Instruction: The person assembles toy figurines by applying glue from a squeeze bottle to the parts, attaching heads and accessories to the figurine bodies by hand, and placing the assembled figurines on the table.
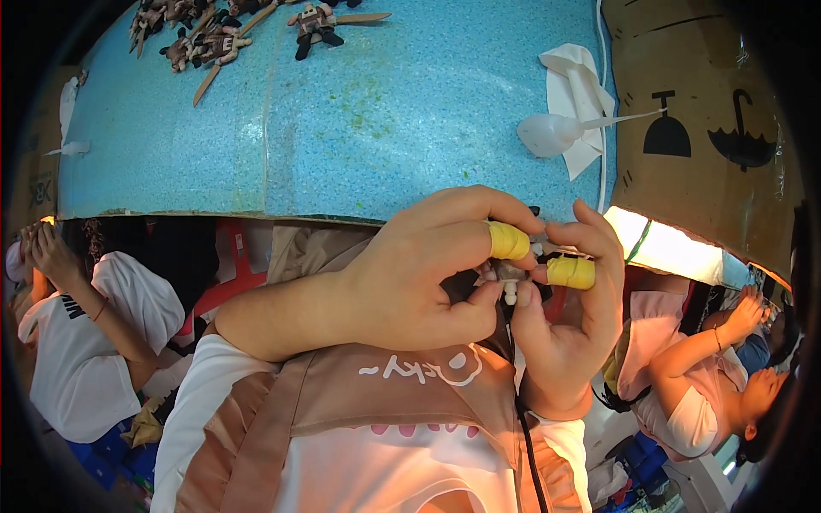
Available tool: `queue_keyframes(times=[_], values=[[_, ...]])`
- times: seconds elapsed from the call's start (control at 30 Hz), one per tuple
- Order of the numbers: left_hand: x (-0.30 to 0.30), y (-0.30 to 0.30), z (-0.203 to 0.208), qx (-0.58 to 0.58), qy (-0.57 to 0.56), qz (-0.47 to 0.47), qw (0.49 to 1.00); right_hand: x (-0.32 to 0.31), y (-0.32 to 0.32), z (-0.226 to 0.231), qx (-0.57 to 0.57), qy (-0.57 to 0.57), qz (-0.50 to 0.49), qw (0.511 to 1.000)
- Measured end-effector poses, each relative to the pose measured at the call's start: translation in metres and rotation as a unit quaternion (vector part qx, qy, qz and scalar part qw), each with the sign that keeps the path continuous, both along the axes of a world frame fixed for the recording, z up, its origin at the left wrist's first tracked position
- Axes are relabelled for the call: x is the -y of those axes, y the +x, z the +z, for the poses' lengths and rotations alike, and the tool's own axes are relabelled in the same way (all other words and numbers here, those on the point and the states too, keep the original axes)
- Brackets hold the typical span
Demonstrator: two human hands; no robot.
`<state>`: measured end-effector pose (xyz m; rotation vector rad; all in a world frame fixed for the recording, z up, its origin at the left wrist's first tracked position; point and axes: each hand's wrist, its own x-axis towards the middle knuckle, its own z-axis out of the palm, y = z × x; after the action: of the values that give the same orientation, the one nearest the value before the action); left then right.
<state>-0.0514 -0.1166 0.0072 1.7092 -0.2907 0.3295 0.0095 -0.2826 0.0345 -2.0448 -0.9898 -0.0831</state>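
Observation:
My left hand (410, 269) and my right hand (569, 329) meet just off the near edge of the blue table. Between their fingertips they pinch a small toy figure (510, 272) with grey-brown and whitish parts. A pale rounded end of it pokes out below the fingers, while much of the rest is covered by them. Yellow tape wraps a finger on each hand. On the far left of the table lie several similar little figures (221, 44) in brown and black with long flat brown pieces. One such figure (315, 28) lies a little apart from the others.
A translucent squeeze bottle (547, 134) with a thin nozzle rests on a white cloth (571, 77) at the table's right side. Brown cardboard (710, 51) stands beyond that edge. Other people sit at left (103, 342) and right (684, 376). A dark cord (523, 419) hangs before my apron.

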Motion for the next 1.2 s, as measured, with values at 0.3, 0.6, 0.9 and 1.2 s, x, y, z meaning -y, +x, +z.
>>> queue_keyframes(times=[0.3, 0.6, 0.9, 1.2], values=[[0.004, -0.003, 0.011, -0.222, -0.317, -0.115, 0.915, 0.003, 0.004, -0.019, 0.093, 0.052, 0.03, 0.994], [-0.001, -0.007, 0.023, -0.336, -0.202, -0.176, 0.903, 0.013, 0.009, -0.008, 0.066, -0.06, 0.051, 0.995], [-0.003, -0.004, 0.026, -0.327, -0.209, -0.199, 0.9, 0.016, 0.005, -0.019, -0.068, 0.094, 0.051, 0.992], [0.001, -0.008, 0.013, -0.283, -0.393, -0.176, 0.857, 0.014, 0.003, -0.008, -0.135, 0.073, 0.071, 0.986]])
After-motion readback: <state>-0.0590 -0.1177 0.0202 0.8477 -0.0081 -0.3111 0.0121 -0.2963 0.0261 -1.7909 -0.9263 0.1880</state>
